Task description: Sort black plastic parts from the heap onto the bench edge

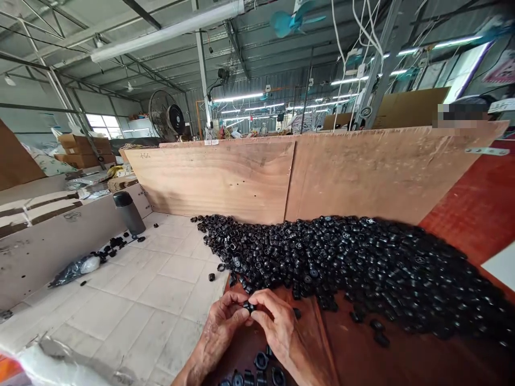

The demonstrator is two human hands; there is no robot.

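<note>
A small black round plastic part (249, 306) is pinched between both my hands, over the near edge of the reddish-brown tabletop. My left hand (226, 316) grips it from the left with thumb and fingers. From the right, my right hand (276, 320) holds the same part with thumb and forefinger; the fingers cover most of it. Beyond my hands spreads a large heap of similar black parts (281, 252). Below my wrists, several more black parts (261, 361) lie close to me, some showing open round ends.
A wooden board (217, 177) stands behind the heap. On the pale tiled-pattern surface (156, 289) at left are a dark grey bottle (129, 213), a clear plastic bag (74, 269) and scattered black pieces. White plastic (52, 359) lies at the near left corner.
</note>
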